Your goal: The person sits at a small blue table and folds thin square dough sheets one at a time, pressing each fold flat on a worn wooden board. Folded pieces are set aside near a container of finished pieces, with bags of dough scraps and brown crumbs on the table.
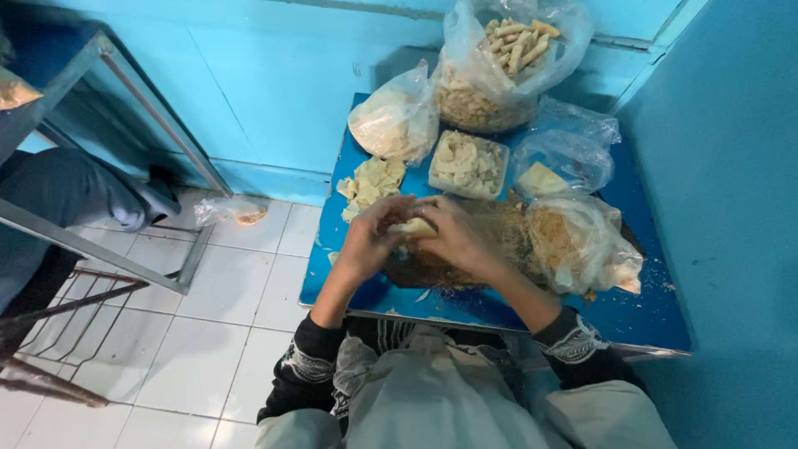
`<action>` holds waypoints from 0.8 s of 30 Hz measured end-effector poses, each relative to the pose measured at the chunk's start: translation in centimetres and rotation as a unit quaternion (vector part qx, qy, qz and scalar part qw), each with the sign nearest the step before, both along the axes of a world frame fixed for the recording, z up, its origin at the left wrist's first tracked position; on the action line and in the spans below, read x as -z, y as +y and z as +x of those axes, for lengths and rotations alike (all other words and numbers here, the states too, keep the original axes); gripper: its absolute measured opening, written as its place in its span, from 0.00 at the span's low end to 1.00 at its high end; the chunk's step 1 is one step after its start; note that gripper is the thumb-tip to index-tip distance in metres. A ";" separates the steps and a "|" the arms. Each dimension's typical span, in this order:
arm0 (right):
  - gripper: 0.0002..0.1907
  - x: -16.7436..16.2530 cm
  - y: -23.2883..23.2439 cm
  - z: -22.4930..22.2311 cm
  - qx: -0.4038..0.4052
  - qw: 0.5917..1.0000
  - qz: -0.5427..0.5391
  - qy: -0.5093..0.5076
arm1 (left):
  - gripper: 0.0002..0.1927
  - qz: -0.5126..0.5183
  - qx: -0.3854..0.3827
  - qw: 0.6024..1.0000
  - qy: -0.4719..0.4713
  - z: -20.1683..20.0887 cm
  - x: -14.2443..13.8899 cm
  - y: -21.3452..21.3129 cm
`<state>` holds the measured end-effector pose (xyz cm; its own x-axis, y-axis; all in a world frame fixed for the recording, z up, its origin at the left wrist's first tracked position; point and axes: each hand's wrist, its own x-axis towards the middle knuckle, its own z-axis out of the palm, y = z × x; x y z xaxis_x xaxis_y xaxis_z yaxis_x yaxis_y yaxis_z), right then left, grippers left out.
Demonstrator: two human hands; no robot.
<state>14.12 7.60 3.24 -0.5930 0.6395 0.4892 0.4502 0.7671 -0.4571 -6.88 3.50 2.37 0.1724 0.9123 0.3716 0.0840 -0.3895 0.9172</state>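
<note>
Here, past the metal frame (125, 249) on the tiled floor, the left hand (370, 237) and the right hand (457, 237) meet over the blue surface (648, 316), each grip pressed around a pale dough roll (414, 225), seemingly to shape it. Cut wrapper pieces (371, 183) lie just behind, a filling tray (468, 164) beside them, and a breadcrumb bag (573, 241) sits at right, within reach.

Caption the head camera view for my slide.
Both hands shape a pale dough piece over a blue table.
</note>
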 end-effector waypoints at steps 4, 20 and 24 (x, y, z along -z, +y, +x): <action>0.18 0.5 1.5 0.5 0.006 0.931 -0.346 0.118 | 0.36 -0.008 -0.032 0.999 0.038 -0.8 -1.5 -1.0; 0.14 -1.8 -7.5 3.9 0.056 0.995 -0.019 0.086 | 0.28 0.148 -0.066 0.870 0.465 -3.0 1.5 -2.1; 0.13 1.8 -11.9 -1.5 0.035 0.998 -0.010 -0.048 | 0.26 0.154 -0.058 0.879 0.447 -3.6 1.0 -1.6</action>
